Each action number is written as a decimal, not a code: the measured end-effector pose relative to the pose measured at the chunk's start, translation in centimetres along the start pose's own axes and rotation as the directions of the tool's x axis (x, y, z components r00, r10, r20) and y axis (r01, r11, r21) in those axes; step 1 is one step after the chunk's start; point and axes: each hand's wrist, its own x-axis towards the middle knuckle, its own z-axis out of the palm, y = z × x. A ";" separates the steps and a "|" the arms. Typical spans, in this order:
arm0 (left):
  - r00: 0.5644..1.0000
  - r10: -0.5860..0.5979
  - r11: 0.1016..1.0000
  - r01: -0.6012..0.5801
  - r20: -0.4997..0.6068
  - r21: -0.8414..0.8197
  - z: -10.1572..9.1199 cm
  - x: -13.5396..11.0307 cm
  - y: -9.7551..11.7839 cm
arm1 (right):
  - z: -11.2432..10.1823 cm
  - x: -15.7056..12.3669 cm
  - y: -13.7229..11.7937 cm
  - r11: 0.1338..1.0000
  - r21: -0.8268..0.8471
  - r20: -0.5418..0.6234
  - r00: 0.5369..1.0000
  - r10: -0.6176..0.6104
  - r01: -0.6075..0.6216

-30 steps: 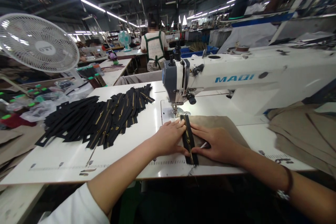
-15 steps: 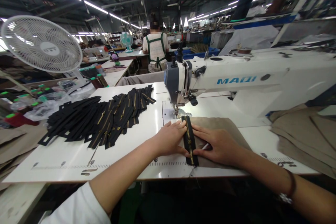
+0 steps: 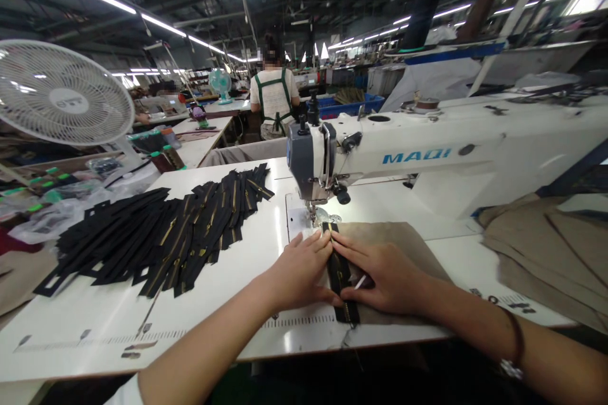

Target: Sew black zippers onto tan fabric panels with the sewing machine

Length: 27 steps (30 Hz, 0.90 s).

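Observation:
A black zipper with gold teeth [image 3: 340, 277] lies lengthwise on a tan fabric piece [image 3: 399, 239], its far end under the presser foot of a white sewing machine [image 3: 418, 150]. My left hand [image 3: 297, 269] lies flat with fingers stretched out, pressing the zipper's left side. My right hand [image 3: 382, 269] lies flat on the fabric at the zipper's right side, fingers pointing toward the needle. A thin white stick shows under the right hand's fingers. Both hands hold the work down on the white table [image 3: 118, 323].
A large heap of black zippers [image 3: 156, 231] covers the table's left. A white fan [image 3: 61, 93] stands at far left by bagged items. More tan fabric pieces [image 3: 546, 250] lie stacked at right. A person in an apron [image 3: 273, 98] works with their back turned.
Both hands have slid forward along the zipper toward the needle. The zipper and fabric have fed further under the presser foot. The camera view tilted slightly.

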 end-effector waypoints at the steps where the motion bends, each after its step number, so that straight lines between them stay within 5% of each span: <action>1: 1.000 -0.003 1.000 0.003 0.001 -0.006 -0.1 -0.1 0.0 | 0.1 0.1 -0.1 1.000 0.001 0.020 1.000 0.012 -0.012; 10: 0.996 0.042 0.995 -0.049 -0.075 -0.084 -0.1 -0.7 -0.3 | 0.4 0.3 -0.1 0.998 0.022 0.066 0.996 0.053 -0.054; 19: 0.998 0.041 0.997 -0.043 -0.038 -0.071 0.2 -0.8 -0.6 | 0.4 0.2 -0.3 0.998 -0.061 0.090 0.995 0.039 -0.034; 27: 0.986 0.082 0.991 -0.096 -0.145 -0.091 1.1 -0.9 -0.5 | 1.6 -1.0 0.1 0.991 -0.115 -0.110 0.990 -0.084 0.071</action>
